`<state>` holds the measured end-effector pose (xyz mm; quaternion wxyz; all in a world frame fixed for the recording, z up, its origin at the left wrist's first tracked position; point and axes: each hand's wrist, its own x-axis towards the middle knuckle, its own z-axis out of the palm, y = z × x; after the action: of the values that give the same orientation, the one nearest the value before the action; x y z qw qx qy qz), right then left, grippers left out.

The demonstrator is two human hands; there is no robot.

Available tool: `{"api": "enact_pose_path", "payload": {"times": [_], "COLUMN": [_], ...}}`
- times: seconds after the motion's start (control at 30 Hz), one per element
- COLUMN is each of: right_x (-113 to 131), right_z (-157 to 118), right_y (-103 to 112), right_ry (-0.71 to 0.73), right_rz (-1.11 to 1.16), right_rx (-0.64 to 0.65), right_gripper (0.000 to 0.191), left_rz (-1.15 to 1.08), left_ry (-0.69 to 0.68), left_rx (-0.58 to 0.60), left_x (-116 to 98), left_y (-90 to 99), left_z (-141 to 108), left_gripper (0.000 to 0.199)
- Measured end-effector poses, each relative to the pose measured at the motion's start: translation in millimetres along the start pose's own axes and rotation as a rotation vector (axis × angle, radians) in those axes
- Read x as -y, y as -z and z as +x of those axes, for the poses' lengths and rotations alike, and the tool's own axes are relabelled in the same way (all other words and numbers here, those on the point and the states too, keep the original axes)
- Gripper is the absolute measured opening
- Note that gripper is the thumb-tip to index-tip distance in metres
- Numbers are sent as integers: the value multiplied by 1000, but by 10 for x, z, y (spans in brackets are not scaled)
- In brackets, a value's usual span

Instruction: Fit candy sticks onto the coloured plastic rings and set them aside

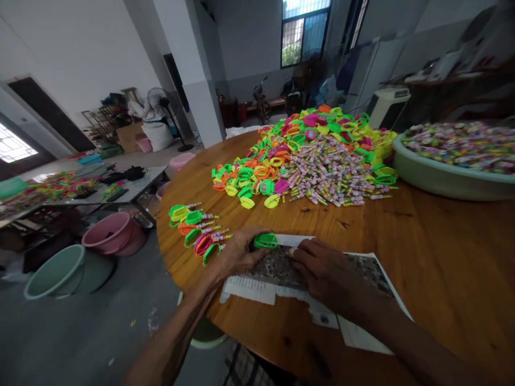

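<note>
My left hand (240, 252) is closed round a green plastic band (265, 240) at the near part of the round wooden table. To its right my right hand (322, 268) has its fingers bent together over a dark speckled slab (277, 267); what they pinch, if anything, is too small to name. Paper sheets (253, 290) lie under and around the slab. Left of my left hand, several coloured bands with small printed tubes lie in a row, among them a pink band (203, 245).
Beyond my hands, a heap of coloured bands (261, 172) adjoins a pile of small printed tubes (333, 174). A large pale basin (446, 179) full of small pieces stands at the right. Pink (115, 236) and green (56, 273) buckets are on the floor at left.
</note>
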<state>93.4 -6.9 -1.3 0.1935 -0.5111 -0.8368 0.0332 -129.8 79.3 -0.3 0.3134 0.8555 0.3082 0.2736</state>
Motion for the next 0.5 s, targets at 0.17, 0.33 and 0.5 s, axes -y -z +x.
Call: {"api": "enact_pose_path", "payload": {"times": [0.17, 0.33, 0.5], "right_x": [33, 158, 212], "right_z": [-87, -180, -102], "right_y": [205, 134, -1], "right_ry": [-34, -246, -337], "right_rz": [-138, -217, -201], "right_rx": [39, -2, -2], "right_gripper": [25, 25, 32], "left_rz": [68, 101, 79], "left_ry": [-6, -28, -61], "left_rx": [-13, -12, 5], "left_x": [-24, -29, 3], "left_y": [-27, -35, -42], "left_z": [-2, -13, -14], "left_gripper": [32, 35, 32]}}
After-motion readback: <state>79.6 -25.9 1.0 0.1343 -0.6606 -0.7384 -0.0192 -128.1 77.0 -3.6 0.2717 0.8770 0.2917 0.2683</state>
